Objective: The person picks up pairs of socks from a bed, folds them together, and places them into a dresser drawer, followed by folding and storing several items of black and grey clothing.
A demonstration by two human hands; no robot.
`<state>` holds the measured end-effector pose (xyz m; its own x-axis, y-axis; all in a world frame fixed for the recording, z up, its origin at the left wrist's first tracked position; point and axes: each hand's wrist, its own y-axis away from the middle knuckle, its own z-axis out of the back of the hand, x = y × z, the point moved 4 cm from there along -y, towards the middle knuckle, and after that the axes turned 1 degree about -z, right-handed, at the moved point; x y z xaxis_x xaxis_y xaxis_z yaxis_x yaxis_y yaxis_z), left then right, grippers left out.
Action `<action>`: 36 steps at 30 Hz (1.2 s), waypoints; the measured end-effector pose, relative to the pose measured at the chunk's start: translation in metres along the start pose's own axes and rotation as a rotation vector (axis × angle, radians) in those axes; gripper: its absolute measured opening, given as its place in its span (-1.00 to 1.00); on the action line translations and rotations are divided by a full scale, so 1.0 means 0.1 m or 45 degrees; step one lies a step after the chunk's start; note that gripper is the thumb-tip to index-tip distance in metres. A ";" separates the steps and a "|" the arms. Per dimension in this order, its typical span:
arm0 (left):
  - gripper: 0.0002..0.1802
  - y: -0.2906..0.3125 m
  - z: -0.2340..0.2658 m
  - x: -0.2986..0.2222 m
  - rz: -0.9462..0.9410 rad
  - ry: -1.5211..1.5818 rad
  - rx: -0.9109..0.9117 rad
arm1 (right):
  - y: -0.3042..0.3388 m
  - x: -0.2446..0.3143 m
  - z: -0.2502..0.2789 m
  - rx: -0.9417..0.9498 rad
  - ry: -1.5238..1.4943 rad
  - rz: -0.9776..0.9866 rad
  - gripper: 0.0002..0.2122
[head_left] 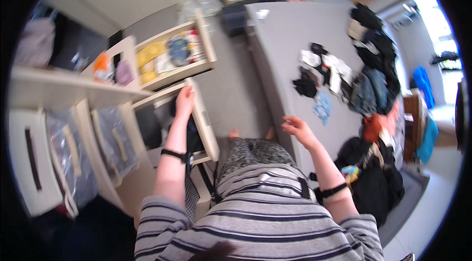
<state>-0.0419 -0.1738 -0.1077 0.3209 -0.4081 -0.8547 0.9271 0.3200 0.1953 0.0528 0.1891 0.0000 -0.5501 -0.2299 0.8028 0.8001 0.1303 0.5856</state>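
My left hand (pixel 185 102) is at the far end of an opened drawer (pixel 204 126), its fingers closed over the edge by the front panel. Dark and grey folded cloth (pixel 148 126) lies in that drawer, partly hidden behind my forearm. My right hand (pixel 298 130) hangs in the air beside the bed's near side, fingers loosely apart and holding nothing. Beyond the left hand, a second opened drawer (pixel 209 59) holds yellow cloth (pixel 151 55), a blue patterned bundle (pixel 178 49) and red and white items.
A grey bed (pixel 280 35) stands to the right, with small black and white clothes (pixel 334 72) and large piles of dark clothes (pixel 368 182) on it. Storage boxes with clear fronts (pixel 73 145) fill a shelf at left. Grey floor (pixel 228 84) runs between drawers and bed.
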 end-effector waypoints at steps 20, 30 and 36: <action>-0.71 1.21 -0.37 -0.49 0.342 0.271 0.851 | -0.51 -1.59 0.27 -0.355 0.158 -0.606 -0.65; -0.73 1.63 -0.42 -0.53 0.547 0.156 0.985 | -0.78 -1.50 0.32 -0.386 0.715 -0.467 -0.67; -0.72 1.83 -0.42 -0.60 0.531 0.162 1.056 | -1.07 -1.80 0.29 -0.234 0.922 -0.558 -0.68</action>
<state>0.0999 -0.0543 -0.0408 0.6802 -0.2854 -0.6752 0.5999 -0.3127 0.7365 0.0592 0.2447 -0.2040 -0.5804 -0.7886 0.2032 0.6115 -0.2572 0.7483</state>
